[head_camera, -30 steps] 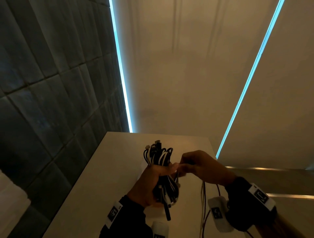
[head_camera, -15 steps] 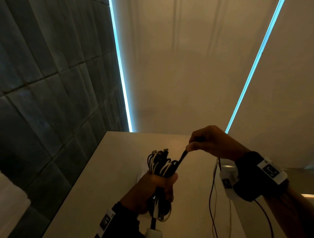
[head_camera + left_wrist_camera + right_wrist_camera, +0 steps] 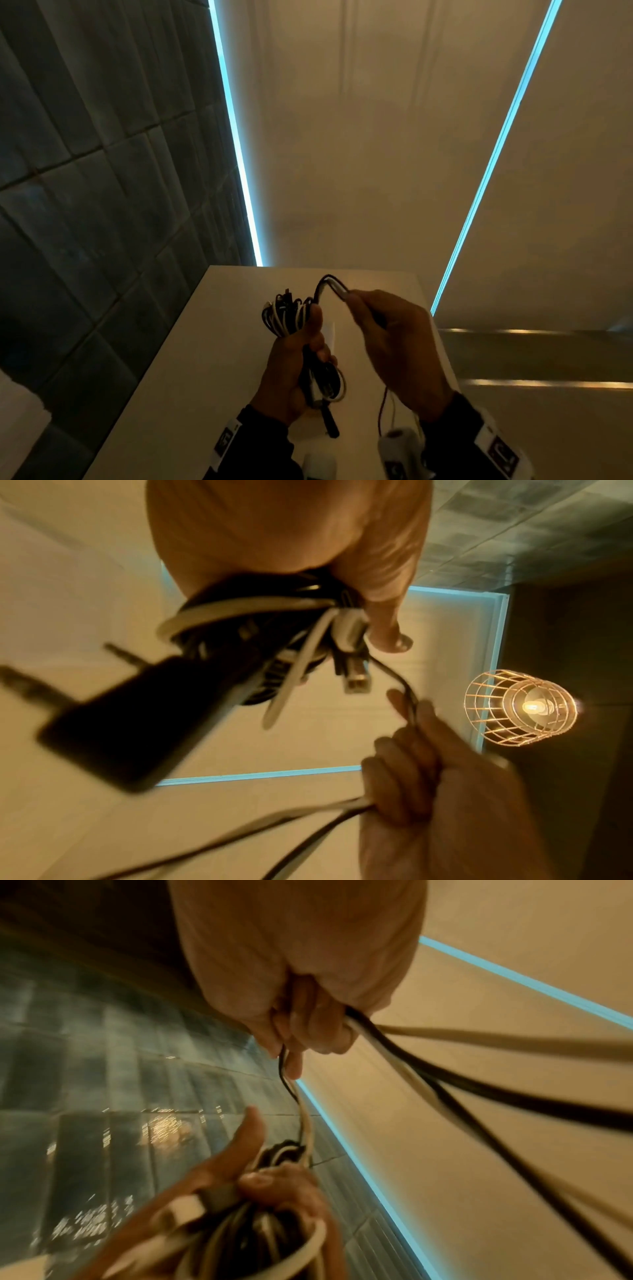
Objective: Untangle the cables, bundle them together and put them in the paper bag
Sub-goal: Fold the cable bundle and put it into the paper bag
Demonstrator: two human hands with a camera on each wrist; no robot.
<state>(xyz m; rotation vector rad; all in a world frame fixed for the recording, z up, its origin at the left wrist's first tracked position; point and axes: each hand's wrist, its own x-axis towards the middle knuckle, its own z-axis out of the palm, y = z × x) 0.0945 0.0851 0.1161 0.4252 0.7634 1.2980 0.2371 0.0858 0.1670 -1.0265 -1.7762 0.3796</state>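
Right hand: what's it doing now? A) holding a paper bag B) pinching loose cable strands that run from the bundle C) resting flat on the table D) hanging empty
B: the right hand pinches black and white strands that lead to the bundle gripped by the left hand.

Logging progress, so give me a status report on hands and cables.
Left hand grips cable bundle. Right hand holds loose black and white strands. Paper bag not in view. Nothing obstructing.

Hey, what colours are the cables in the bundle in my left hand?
Black and white cables mixed in the bundle, gripped by the left hand; the head view shows it best.
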